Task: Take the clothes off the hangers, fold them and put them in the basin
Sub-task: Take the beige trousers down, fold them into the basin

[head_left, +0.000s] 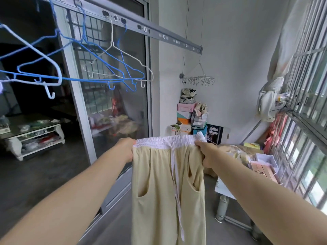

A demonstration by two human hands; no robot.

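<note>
Bare hangers (112, 36) on rail (154, 32), upper left; shoeboxes (184, 107) beyond trousers (159, 191)

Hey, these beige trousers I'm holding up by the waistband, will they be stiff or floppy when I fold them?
Probably floppy: the beige trousers hang limp from the left hand and right hand. Likely light: both hands just grip the waistband. The loose drawstring may dangle and snag.

— Light?
— Daylight from the barred window (307, 121) on the right; soft, few shadows; room beyond the glass door (113, 103) dark.
— Sharpness?
— Mildly soft; edges bend; hangers (88, 79) slightly blurred.
</note>
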